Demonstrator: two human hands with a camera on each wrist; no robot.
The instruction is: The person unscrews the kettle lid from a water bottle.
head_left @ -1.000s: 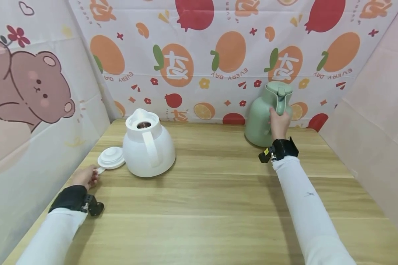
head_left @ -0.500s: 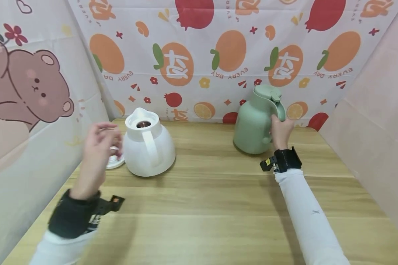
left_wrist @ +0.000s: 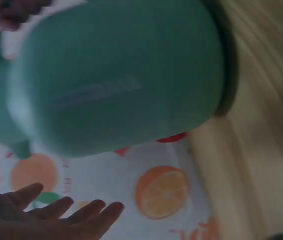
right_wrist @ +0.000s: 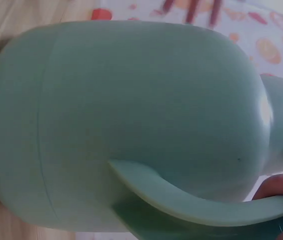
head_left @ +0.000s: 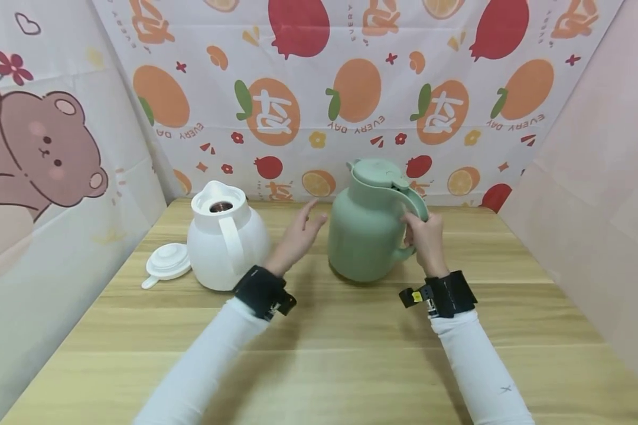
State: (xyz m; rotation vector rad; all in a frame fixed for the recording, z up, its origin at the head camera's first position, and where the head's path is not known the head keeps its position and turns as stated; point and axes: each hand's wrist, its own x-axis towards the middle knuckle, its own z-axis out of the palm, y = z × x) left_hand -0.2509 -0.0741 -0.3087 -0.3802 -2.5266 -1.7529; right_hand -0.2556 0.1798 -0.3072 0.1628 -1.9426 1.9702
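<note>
My right hand (head_left: 427, 241) grips the handle of a green thermos jug (head_left: 363, 233), which stands nearly upright with its green lid on, toward the middle of the table. In the right wrist view the jug's body (right_wrist: 131, 115) fills most of the picture, with fingertips curled round the handle (right_wrist: 191, 205). To the jug's left, my left hand (head_left: 296, 241) reaches forward with fingers spread and holds nothing. The left wrist view has those fingers (left_wrist: 56, 210) beside the jug, a gap between them.
A white thermos jug (head_left: 204, 251) stands uncovered at the left, partly behind my left wrist. Its white lid (head_left: 168, 260) lies on the wooden table (head_left: 351, 366) beside it. Printed cloth walls (head_left: 319, 141) close off the back and both sides.
My right hand has brought the green jug leftward and nearer from the back right. The left hand has left the white lid and swung right, past the white jug.
</note>
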